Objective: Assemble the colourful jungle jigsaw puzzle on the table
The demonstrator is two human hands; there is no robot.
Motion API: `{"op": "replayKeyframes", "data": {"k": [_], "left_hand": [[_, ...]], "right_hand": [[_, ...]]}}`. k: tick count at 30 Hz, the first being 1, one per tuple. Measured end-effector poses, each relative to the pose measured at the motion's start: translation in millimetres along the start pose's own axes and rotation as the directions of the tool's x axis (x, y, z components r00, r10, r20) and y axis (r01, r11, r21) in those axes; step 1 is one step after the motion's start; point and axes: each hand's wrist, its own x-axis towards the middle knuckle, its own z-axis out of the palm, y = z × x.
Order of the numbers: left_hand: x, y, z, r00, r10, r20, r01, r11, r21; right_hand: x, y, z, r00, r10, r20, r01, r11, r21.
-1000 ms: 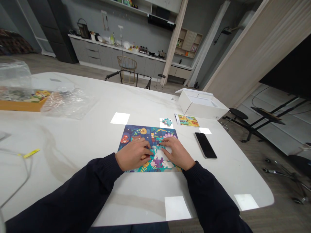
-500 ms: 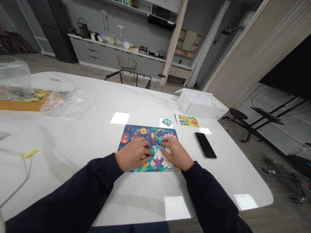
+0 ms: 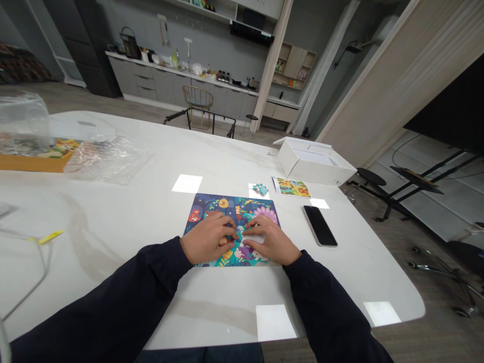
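A colourful puzzle board (image 3: 247, 255) with rabbits, flowers and a peacock lies flat on the white table. My left hand (image 3: 212, 238) rests on its left half, fingers apart and bent toward the middle. My right hand (image 3: 269, 239) lies on the right half, its fingers spread over the white rabbit, thumb apart from them. Both hands' fingertips touch the board near its centre, a small gap between them. Nothing held shows in either hand. Just behind the board is a small pile of teal pieces (image 3: 260, 189).
A picture card (image 3: 292, 187) and a black phone (image 3: 319, 226) lie right of the board, with an open white box (image 3: 313, 164) behind. At the left are an orange box (image 3: 34, 164), clear plastic wrap (image 3: 109, 159) and a cable with a yellow tag (image 3: 50, 237).
My right hand's fingers have shifted slightly left toward the board's centre, showing more of the pink peacock. My left hand has barely moved.
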Motion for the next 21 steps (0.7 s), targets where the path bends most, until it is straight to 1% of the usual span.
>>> {"op": "replayKeyframes", "data": {"k": [7, 11, 13, 15, 18, 21], "left_hand": [[0.2, -1.6, 2.9, 0.999, -0.030, -0.020, 0.030, 0.999, -0.014], [0.7, -2.8, 3.8, 0.999, -0.039, -0.007, 0.039, 0.999, -0.006], [0.9, -3.5, 3.4, 0.999, -0.034, -0.001, 0.034, 0.999, -0.001], [1.1, -4.4, 2.2, 1.000, -0.021, -0.021, 0.021, 1.000, -0.002], [1.9, -5.2, -0.3, 0.995, -0.018, -0.097, 0.017, 1.000, -0.013], [4.2, -4.4, -2.2, 0.985, -0.020, -0.174, 0.017, 1.000, -0.020]], "right_hand": [[0.5, 0.6, 0.9, 1.000, 0.020, 0.005, -0.020, 1.000, 0.001], [-0.7, 0.6, 2.0, 1.000, 0.021, 0.010, -0.021, 1.000, -0.004], [-1.3, 4.2, -0.4, 0.999, 0.036, -0.022, -0.036, 0.999, -0.001], [-0.7, 13.6, -6.0, 0.990, 0.096, -0.103, -0.096, 0.995, 0.006], [6.9, 38.7, -18.7, 0.943, 0.233, -0.236, -0.240, 0.971, 0.001], [25.8, 70.3, -32.4, 0.913, 0.320, -0.252, -0.338, 0.941, -0.031]]}}
